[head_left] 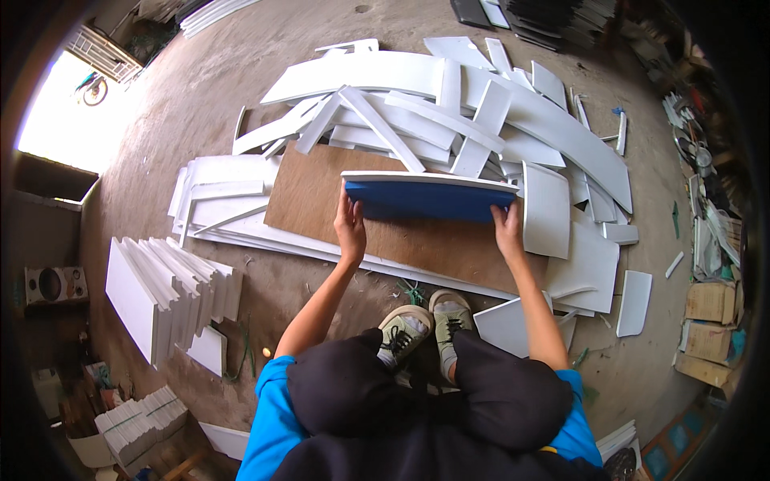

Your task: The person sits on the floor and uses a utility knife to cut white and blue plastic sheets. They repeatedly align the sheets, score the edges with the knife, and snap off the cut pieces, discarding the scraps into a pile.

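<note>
Several brown cardboard boxes (710, 302) are sitting at the far right edge of the floor, well to the right of the brown plywood sheet (417, 232). They are squarish and plain, with pale patches on their faces, and they are stacking one below another, the lower ones (706, 357) lying closer to the person. Below and left of the plywood sheet, two white bundles (140, 425) bound with dark straps are resting near the lower left corner.

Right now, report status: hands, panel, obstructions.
Left hand and right hand grip blue panel ends. Panel held above brown board. White offcuts piled beyond.
</note>
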Tool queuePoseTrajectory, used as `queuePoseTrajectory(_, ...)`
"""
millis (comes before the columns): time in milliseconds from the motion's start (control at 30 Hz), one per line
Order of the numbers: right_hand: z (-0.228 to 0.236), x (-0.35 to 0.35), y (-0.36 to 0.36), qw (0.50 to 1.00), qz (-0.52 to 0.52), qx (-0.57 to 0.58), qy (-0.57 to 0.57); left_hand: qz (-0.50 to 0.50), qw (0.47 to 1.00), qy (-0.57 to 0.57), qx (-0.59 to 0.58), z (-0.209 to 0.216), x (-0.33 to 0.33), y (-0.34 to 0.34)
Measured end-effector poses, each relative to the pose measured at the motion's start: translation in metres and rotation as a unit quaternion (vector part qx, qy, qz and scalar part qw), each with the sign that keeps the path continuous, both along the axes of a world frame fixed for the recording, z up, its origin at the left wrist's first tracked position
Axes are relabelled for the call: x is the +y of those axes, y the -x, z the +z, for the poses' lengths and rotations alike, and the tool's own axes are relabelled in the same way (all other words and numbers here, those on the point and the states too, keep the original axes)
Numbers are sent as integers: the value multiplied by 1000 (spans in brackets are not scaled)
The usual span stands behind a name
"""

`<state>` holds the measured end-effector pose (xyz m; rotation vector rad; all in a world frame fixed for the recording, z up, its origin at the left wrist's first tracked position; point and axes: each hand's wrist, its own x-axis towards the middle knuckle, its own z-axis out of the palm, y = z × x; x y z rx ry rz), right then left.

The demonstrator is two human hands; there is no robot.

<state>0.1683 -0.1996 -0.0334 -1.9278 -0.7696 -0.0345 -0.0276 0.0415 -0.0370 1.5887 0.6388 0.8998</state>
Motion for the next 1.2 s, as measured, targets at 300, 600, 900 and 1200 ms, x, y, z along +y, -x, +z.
queuePoseTrajectory(300,20,5,15,994,-96,-25,-55,18,1000,-10,-16,13,-8,-6)
queuePoseTrajectory(600,17,-2,-1,980,-31,118,-158,10,1000,0,-27,4,-7,-7)
queuePoseTrajectory(900,70,-2,-26,968,-16,180,-172,-90,996,-13,-25,79,27,-22)
queuePoseTrajectory(1200,108,-6,-67,847,-69,481,-215,-274,893,327,-143,181,40,-16)
